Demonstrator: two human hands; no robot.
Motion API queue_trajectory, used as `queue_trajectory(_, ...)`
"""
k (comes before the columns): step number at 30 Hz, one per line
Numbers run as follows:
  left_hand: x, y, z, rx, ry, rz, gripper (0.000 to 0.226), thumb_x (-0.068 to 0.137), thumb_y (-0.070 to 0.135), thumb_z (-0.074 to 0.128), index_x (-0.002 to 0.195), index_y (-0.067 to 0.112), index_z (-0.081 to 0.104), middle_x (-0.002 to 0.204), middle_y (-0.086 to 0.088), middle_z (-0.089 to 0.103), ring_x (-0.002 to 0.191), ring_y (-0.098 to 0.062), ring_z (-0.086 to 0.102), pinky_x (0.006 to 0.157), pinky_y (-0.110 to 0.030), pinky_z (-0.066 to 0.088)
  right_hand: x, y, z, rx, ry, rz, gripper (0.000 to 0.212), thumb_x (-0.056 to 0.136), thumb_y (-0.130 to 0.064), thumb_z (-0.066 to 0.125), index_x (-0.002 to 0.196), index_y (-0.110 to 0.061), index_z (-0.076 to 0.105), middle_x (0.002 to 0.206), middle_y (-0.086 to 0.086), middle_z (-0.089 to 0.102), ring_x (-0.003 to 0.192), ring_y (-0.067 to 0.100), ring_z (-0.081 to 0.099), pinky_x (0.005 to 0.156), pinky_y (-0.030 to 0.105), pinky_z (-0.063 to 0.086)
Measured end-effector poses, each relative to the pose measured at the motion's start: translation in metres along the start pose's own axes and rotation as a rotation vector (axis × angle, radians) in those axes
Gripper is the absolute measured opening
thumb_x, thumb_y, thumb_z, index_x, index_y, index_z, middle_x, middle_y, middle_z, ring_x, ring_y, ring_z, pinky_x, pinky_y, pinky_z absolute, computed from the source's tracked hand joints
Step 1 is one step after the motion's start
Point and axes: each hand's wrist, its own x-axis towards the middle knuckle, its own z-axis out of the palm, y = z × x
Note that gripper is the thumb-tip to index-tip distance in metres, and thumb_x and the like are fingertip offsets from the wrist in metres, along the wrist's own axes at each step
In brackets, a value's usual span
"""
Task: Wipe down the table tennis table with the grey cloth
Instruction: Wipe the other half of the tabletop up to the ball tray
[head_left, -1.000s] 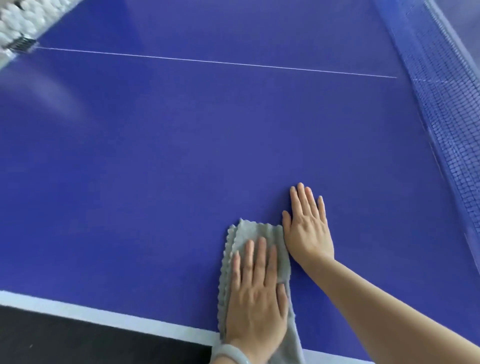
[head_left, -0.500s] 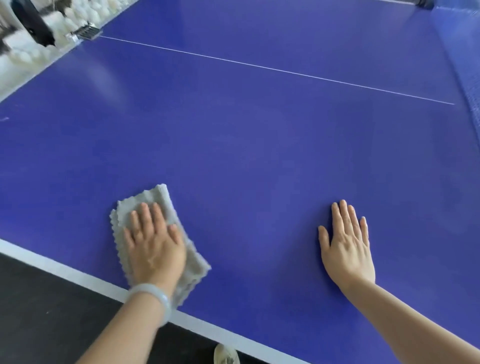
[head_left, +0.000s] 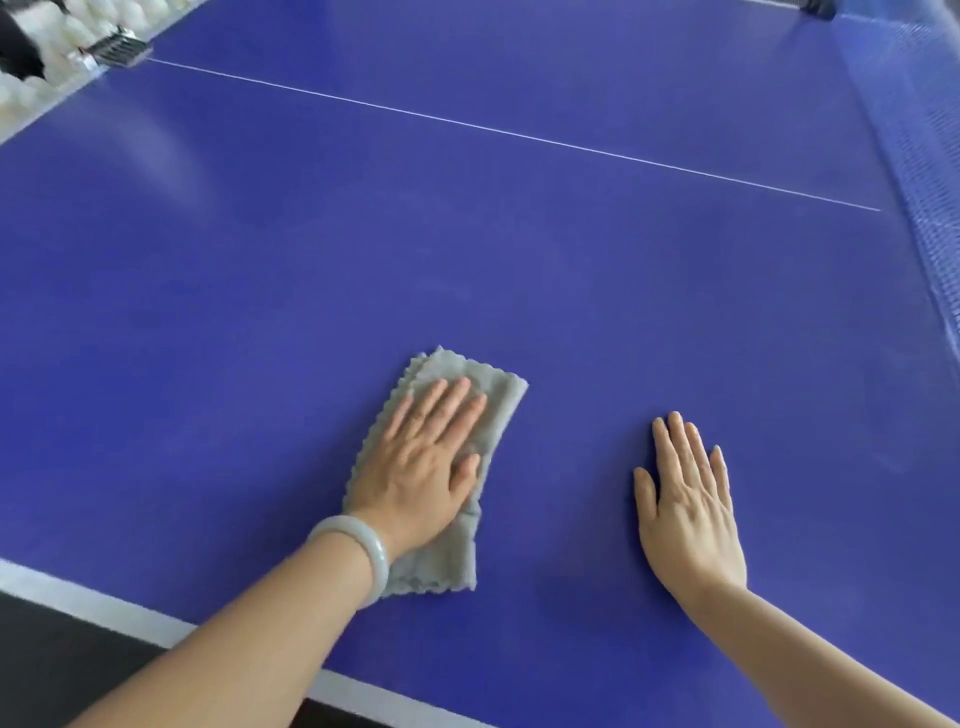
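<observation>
Where the head view looks down over your near side, table tennis table (head_left: 467, 260): blue top, white edge band (head_left: 104, 603) along the near edge, dark floor (head_left: 52, 670) below it. Open blue surface lies to the left and ahead, crossed by a thin white line (head_left: 519, 136).
Net (head_left: 924, 182): right side, well apart from both hands.
Top-left corner: blurred pale round objects (head_left: 21, 98), unidentifiable.
Grey cloth (head_left: 504, 400): folded, flat, near the near edge.
Your left hand (head_left: 421, 467): flat, fingers straight, pressing the cloth; pale bangle (head_left: 358, 551) at the wrist.
Your right hand (head_left: 685, 509): flat on bare table, apart from the cloth, holding nothing.
</observation>
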Motion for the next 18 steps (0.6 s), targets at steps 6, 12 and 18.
queue_trajectory(6, 0.033, 0.031, -0.005, -0.058, 0.026, -0.461, 0.064, 0.098, 0.037, 0.006, 0.159, 0.018, 0.002, 0.166, -0.004, -0.004, 0.153, -0.023, -0.005, 0.123, -0.049, 0.003, 0.0, -0.001, 0.0, -0.006, 0.007, -0.004, 0.063, 0.1, -0.045, 0.008, 0.157, -0.02, 0.0, 0.164, -0.01, -0.007, 0.15, 0.003, -0.015, 0.123, 0.032, -0.01)
queue_trajectory(12, 0.043, 0.164, 0.006, -0.214, -0.033, 0.049, 0.06, 0.104, 0.034, 0.017, 0.159, 0.017, -0.002, 0.165, -0.003, -0.013, 0.15, -0.025, -0.019, 0.122, -0.051, -0.005, 0.002, 0.004, 0.0, 0.152, 0.024, -0.003, 0.06, 0.099, -0.041, 0.007, 0.157, -0.022, 0.009, 0.165, -0.012, 0.004, 0.15, -0.003, -0.006, 0.123, 0.029, -0.004)
queue_trajectory(18, 0.053, 0.073, -0.022, -0.286, 0.053, 0.14, 0.051, 0.104, 0.03, 0.027, 0.15, 0.014, 0.042, 0.16, -0.004, 0.031, 0.15, -0.023, 0.022, 0.123, -0.049, 0.013, 0.0, 0.002, -0.003, 0.188, 0.054, 0.001, 0.058, 0.102, -0.039, 0.009, 0.157, -0.022, 0.012, 0.163, -0.015, 0.009, 0.149, -0.005, -0.002, 0.124, 0.029, -0.002)
